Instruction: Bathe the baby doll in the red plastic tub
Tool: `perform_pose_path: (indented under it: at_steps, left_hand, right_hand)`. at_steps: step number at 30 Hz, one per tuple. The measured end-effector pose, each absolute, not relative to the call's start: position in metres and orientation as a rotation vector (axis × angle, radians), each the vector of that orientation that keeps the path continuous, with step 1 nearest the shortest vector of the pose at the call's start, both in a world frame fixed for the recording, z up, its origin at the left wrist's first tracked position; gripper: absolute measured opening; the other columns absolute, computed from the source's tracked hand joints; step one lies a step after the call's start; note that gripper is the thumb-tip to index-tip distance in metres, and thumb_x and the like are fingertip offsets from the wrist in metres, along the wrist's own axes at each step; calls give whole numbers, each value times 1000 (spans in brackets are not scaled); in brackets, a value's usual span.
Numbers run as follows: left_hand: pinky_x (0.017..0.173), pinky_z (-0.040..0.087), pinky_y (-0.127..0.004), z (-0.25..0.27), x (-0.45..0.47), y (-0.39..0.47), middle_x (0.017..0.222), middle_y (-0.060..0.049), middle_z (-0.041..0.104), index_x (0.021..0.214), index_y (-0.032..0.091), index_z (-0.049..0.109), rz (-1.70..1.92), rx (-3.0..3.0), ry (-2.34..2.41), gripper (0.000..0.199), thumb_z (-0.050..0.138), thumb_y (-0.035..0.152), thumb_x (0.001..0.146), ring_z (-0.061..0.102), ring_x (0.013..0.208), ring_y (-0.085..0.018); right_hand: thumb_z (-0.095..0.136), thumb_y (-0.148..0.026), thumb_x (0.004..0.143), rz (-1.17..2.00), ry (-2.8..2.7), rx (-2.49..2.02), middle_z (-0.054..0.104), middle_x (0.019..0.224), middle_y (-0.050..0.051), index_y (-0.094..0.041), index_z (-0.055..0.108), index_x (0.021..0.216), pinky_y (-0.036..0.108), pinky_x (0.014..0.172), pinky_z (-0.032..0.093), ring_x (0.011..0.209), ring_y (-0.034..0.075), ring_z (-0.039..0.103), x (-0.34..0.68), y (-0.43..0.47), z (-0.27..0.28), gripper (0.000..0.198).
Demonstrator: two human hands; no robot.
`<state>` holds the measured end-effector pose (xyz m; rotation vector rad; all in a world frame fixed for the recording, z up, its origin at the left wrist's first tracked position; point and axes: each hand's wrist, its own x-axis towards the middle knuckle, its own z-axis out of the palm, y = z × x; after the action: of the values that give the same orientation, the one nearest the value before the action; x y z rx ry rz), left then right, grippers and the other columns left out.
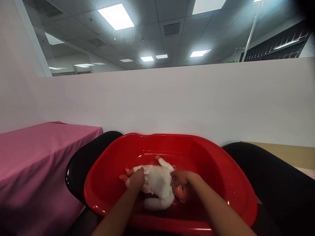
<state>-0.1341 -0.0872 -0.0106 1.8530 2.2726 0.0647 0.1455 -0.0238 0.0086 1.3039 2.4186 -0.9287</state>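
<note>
Red tub fills the near middle, set between two rounded black pieces: left one just beside its rim, right one same on the other side. Pink cloth drapes a surface further left. White partition stands right behind the tub, blocking the far side; glass above it, ceiling lights through that. Doll in a white outfit lies in the tub, head right, feet left, far arm stretched toward the back wall of the tub.

Left hand: fingers curled in, pinching the outfit near the doll's hip. Right hand: over the doll's neck and head, fingers bent at the neckline; can't tell if they're gripping. Both forearms cross the tub's near rim.
</note>
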Motion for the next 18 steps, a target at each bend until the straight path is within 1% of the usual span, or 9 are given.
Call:
perform_pose_path:
  at_steps: [3,5,6,8,9,11,13,15,18]
  left_hand:
    - [104,47,-29,-11,-125,-83,130,-8,72,129,20,63,435,1958,2043,41,38,14,97,67,120,-20]
    - [111,42,-25,-12,-116,-83,137,-6,69,131,20,65,641,2007,1783,41,44,20,95,62,128,-20]
    - [113,39,-22,-13,-112,-84,142,-5,67,134,21,64,672,2020,1672,44,47,22,94,59,132,-20]
    - [114,38,-20,-16,-104,-89,146,-2,64,138,25,64,586,2043,1530,47,53,24,92,57,135,-21]
    - [114,39,-21,-17,-101,-91,145,-1,64,137,27,66,515,2058,1482,47,56,25,91,57,134,-21]
    - [110,43,-24,-17,-97,-95,140,0,67,128,29,72,390,2081,1417,42,62,28,87,60,129,-23]
    - [106,46,-28,-16,-96,-96,131,-1,73,117,29,77,301,2082,1442,34,65,30,86,63,122,-24]
    - [102,48,-33,-14,-96,-95,118,-4,77,107,27,80,205,2061,1576,26,66,29,85,67,114,-27]
    - [93,52,-40,-12,-101,-94,105,-13,78,97,19,81,60,1973,1879,20,68,27,84,71,104,-34]
  right_hand:
    - [75,-32,76,-929,2415,1297,75,108,7,-19,66,108,26,73,47,97,22,70,144,-24,10,35]
    - [77,-31,76,-942,2404,1299,75,110,6,-19,66,110,26,72,47,98,21,70,143,-24,10,38]
    - [77,-31,75,-946,2403,1303,75,112,6,-19,66,111,25,71,47,98,21,69,143,-24,10,39]
    - [77,-32,76,-938,2403,1308,74,113,7,-19,66,114,25,71,47,98,20,69,143,-24,10,42]
    - [77,-32,76,-926,2407,1306,74,113,6,-19,66,114,25,72,47,97,20,69,143,-24,11,42]
    - [76,-33,76,-907,2410,1296,74,111,6,-19,66,115,26,74,48,97,20,69,143,-24,11,42]
    - [76,-33,76,-906,2403,1299,75,109,6,-20,66,114,27,76,49,98,22,69,143,-24,12,42]
    - [76,-33,77,-932,2399,1306,75,107,6,-20,66,112,28,75,49,97,22,70,143,-24,12,38]
    - [76,-28,76,-960,2381,1345,76,105,6,-20,66,104,28,73,50,95,22,70,142,-26,15,31]
